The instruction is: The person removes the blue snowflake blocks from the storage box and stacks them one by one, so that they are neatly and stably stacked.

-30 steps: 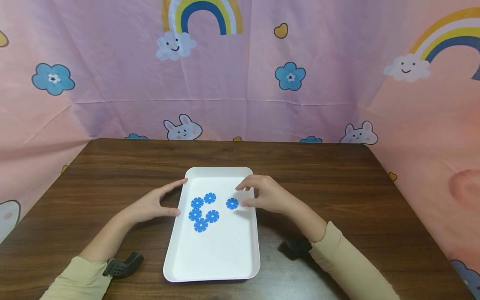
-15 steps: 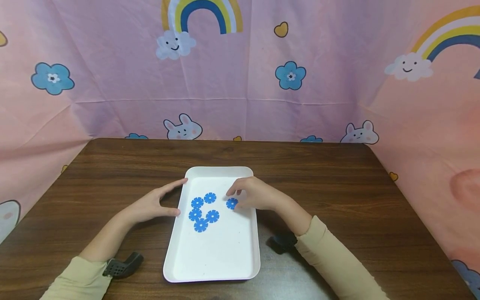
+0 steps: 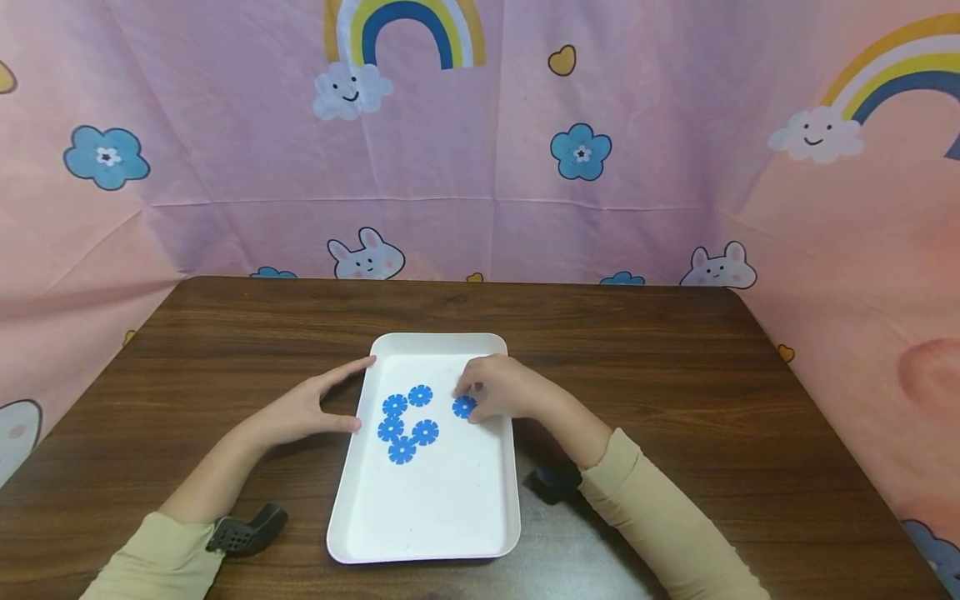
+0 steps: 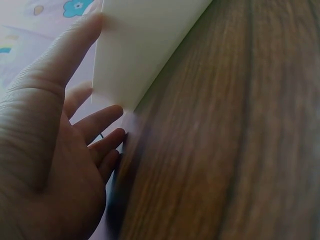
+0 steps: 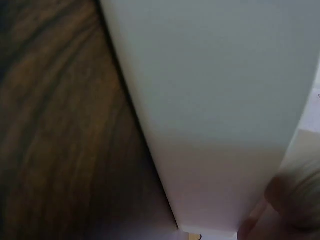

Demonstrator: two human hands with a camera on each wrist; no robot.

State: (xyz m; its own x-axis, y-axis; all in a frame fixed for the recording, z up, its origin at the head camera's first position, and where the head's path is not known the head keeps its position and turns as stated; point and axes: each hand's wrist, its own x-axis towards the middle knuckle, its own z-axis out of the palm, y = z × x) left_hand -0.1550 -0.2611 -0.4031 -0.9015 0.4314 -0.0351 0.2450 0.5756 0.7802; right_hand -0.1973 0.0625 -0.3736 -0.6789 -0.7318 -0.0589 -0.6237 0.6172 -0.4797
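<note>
A shallow white tray [image 3: 442, 517] lies on the brown table. My left hand [image 3: 296, 410] touches its left rim with thumb and fingertips, fingers spread and fairly straight; the left wrist view shows the fingers [image 4: 102, 122] along the tray's outer wall [image 4: 135, 45]. Over the right side of the tray, my right hand [image 3: 506, 387] has thumb and fingertips at opposite edges of one blue snowflake disc [image 3: 463, 407], pinching it at tray level. Further left in the tray lie several more blue snowflake discs [image 3: 402, 450], flat and in a curved cluster. The right wrist view hides the pinched disc.
The dark wood table [image 3: 637, 350] extends around the tray on all sides. Black wrist devices [image 3: 247, 531] sit at both sleeves. Behind the table hangs a pink and purple cloth [image 3: 450, 167] with printed rainbows, flowers and rabbits.
My right hand has moved left from the tray's right edge to the lone disc, and its thumb and fingers have come in around it. The left hand, tray and clustered discs stay put.
</note>
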